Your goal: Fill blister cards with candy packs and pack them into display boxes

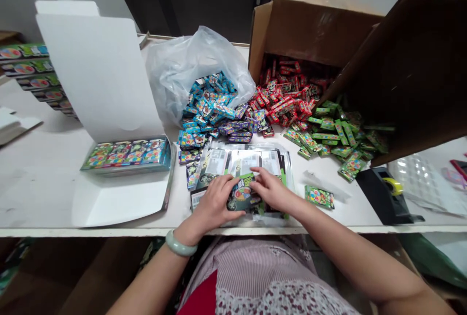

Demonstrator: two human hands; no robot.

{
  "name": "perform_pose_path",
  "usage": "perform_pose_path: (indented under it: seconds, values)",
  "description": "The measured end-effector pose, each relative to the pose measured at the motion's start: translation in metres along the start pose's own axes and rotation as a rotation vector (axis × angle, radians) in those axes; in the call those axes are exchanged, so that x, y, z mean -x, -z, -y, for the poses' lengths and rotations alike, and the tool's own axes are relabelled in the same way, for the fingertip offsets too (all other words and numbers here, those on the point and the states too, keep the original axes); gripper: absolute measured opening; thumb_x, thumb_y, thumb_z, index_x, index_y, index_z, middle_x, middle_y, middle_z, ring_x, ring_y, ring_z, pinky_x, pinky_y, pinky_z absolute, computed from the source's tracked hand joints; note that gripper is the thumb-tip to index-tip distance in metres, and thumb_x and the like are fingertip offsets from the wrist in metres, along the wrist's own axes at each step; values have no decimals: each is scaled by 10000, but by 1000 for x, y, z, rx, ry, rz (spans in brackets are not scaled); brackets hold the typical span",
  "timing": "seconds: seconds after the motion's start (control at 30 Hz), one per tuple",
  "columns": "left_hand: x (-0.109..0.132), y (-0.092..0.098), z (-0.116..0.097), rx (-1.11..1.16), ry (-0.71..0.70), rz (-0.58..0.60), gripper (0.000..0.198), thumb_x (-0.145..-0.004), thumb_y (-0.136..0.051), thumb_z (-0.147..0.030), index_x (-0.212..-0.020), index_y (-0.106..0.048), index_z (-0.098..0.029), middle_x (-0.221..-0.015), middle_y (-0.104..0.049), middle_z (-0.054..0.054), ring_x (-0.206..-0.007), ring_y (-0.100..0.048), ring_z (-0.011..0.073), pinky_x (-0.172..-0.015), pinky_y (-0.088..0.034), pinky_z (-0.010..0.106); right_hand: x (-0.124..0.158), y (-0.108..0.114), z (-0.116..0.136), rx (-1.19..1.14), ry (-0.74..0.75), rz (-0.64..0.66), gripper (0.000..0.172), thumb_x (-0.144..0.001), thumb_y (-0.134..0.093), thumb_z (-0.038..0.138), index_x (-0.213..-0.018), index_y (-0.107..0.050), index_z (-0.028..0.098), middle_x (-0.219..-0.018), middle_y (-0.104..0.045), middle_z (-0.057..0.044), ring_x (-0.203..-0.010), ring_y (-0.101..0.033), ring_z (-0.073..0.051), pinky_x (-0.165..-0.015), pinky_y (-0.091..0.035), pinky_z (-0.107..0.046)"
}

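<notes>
Between my two hands is a small dark box [241, 198] with green lettering and a coloured round print. My left hand [215, 202] is closed on its left side, thumb along the lower edge. The fingers of my right hand [270, 188] are bent onto its upper right part. Under it lies a stack of flat printed cartons [233, 159] in clear plastic. Just beyond are small blue boxes [213, 96] spilling from a clear plastic bag [171, 66], with purple boxes [239, 127] beside them.
Red boxes [284, 101] spill from a large cardboard box [302, 27]; green boxes [339, 135] lie to its right. An open white display box [120, 203] with a row of small boxes stands left. Right are a single green box [319, 196] and a black tape dispenser [381, 198].
</notes>
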State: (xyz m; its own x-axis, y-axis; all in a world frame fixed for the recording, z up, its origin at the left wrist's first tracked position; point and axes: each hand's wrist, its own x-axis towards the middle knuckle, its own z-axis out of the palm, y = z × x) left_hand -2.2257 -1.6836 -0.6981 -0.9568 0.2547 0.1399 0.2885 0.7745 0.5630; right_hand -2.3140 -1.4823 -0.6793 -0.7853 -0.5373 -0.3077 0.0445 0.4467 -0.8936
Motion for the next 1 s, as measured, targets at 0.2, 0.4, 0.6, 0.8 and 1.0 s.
perform_pose_path:
  seconds: [0.2, 0.4, 0.6, 0.8, 1.0]
  values:
    - [0, 8, -1, 19, 13, -5, 819, -679, -780, -416, -1369, -385, -217, -1286, -503, 161, -1189, -505, 351, -985, -439, 534, -23, 31, 0, -115, 39, -100, 361, -857, -555, 335, -1189, -544, 193, -906, -697, -46, -822, -670, -181, -752, -543, -343]
    - [-9, 28, -9, 43, -48, -51, 856, -701, -771, -389, -1406, -307, -247, -1327, -463, 155, -1227, -476, 342, -1015, -426, 541, -123, 65, 16, 151, 111, -374, 303, -752, -686, 280, -1029, -637, 167, -1084, -666, -107, -986, -623, -230, -942, -458, -423]
    - [-1, 35, -5, 32, -14, -71, 847, -703, -767, -388, -1411, -321, -258, -1326, -473, 148, -1209, -497, 343, -991, -457, 533, -167, 62, 8, 69, 13, -447, 217, -747, -650, 235, -955, -632, 177, -916, -676, -64, -891, -633, -221, -843, -505, -399]
    - [7, 40, 8, 31, 37, -128, 803, -729, -746, -407, -1407, -342, -263, -1315, -481, 141, -1213, -496, 337, -1006, -447, 537, -104, 91, 2, -123, -24, -332, 326, -798, -578, 399, -1025, -631, 172, -836, -650, -35, -680, -604, -148, -542, -491, -251]
    - [6, 40, 6, 25, 24, -127, 776, -741, -729, -425, -1406, -360, -269, -1316, -488, 126, -1221, -497, 329, -1024, -440, 511, -43, 99, 7, -298, 59, -159, 380, -716, -695, 404, -1043, -639, 218, -931, -681, -30, -764, -624, -149, -634, -508, -271]
